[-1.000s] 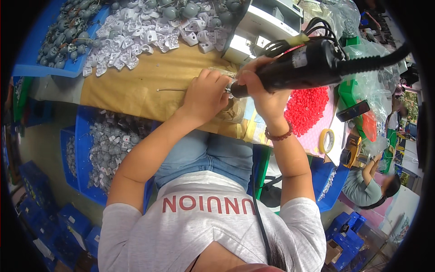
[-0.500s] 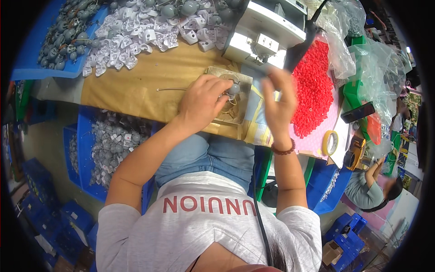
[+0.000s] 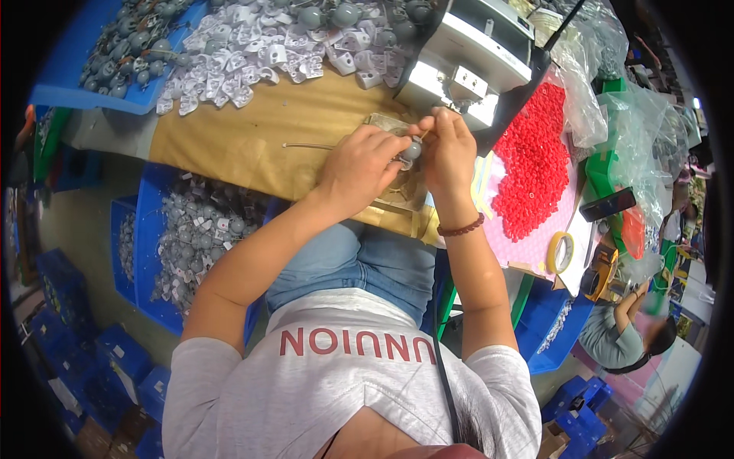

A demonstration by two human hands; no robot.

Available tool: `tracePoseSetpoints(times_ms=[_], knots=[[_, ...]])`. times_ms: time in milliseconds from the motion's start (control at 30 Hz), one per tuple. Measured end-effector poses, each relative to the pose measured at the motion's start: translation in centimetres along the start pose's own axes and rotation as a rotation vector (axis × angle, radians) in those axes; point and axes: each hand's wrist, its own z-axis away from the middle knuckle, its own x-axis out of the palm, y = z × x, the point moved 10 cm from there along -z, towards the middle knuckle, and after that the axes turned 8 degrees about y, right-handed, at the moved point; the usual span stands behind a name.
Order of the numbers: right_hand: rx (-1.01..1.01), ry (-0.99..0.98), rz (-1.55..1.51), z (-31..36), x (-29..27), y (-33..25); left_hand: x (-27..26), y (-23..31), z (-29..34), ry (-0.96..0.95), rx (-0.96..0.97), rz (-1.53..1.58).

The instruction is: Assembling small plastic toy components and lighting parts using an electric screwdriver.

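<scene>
Right hand (image 3: 451,157) comes in from the side to meet the left hand (image 3: 365,170) at the grey ball (image 3: 411,151)

Half a second ago I saw the right hand spread and blurred, off to the right of the ball; now its fingertips are drawn together just above the ball's right side. From my distant view they look pinched, but whatever may be between them is too small for me to tell. On the left, I see index finger and thumb curled closely against the ball's left side, holding it, as they did before.

I have the ball on the square board (image 3: 403,193) at the table's near edge, between the two hands. A thin rod (image 3: 307,145) runs out leftward from under the left hand, over the tan table cover (image 3: 245,145).

Beyond the hands stands a white machine (image 3: 478,50); to its left I see a heap of white plastic parts (image 3: 252,57). Off to the right lie a spread of small red pieces (image 3: 531,164), a roll of yellow tape (image 3: 560,253) and a dark phone (image 3: 608,205). Farther right, I can make out a co-worker (image 3: 615,336) in a grey-green top.
</scene>
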Motion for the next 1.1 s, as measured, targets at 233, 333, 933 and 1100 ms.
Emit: tracePoseSetpoints(times_ms=[233, 333, 933, 1100], knots=[[0.047, -0.292, 0.067, 1.9, 3.1, -1.1, -4.1, -0.9, 2.8, 0.065, -0.132, 0.144], [-0.207, -0.330, 0.300, 2.3, 0.0, -5.4, -11.6, -3.3, 7.2, 0.170, -0.210, 0.047], [-0.945, -0.090, 1.769, -4.9, -16.9, -10.7, -42.9, -22.2, 29.3, 0.284, -0.775, -1.079], [-0.989, -0.080, 1.830, -6.0, -16.4, -10.0, -26.4, -16.5, 7.7, 0.178, -0.204, -0.638]])
